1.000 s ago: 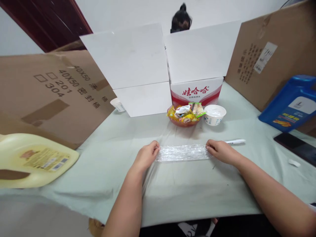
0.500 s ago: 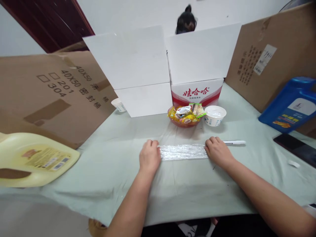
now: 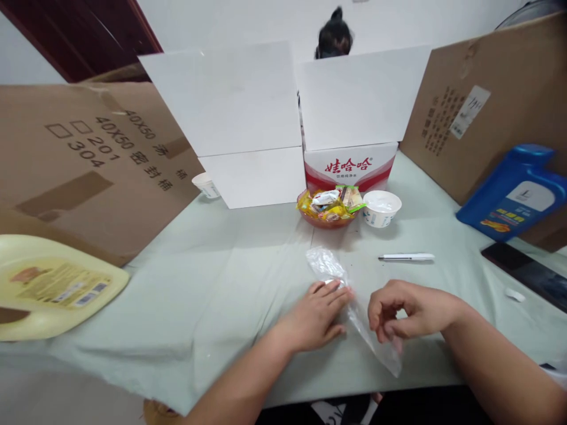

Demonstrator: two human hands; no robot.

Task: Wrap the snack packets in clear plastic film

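A clear plastic bag [image 3: 325, 262], flattened into a narrow strip, slants across the green tablecloth from the upper left toward my lap. My left hand [image 3: 312, 316] lies on its middle, fingers stretched out and pressing it down. Curled over the strip's near end is my right hand [image 3: 411, 313]; its thumb and fingers come together at the bag's edge, with the fingertips partly hidden. Beyond that hand a white pen [image 3: 407, 257] rests on the cloth.
A bowl of wrapped snacks [image 3: 328, 221] and a paper cup [image 3: 382, 209] stand before white boxes [image 3: 257, 177]. To the right are a blue bottle [image 3: 514, 195] and a phone [image 3: 527, 271]. A yellow jug [image 3: 57, 283] lies left. Behind the boxes a person's head [image 3: 334, 38] shows.
The plastic strip has turned from lying crosswise to slanting toward me. My left hand went from gripping its left end to lying flat on it; my right hand came nearer me.
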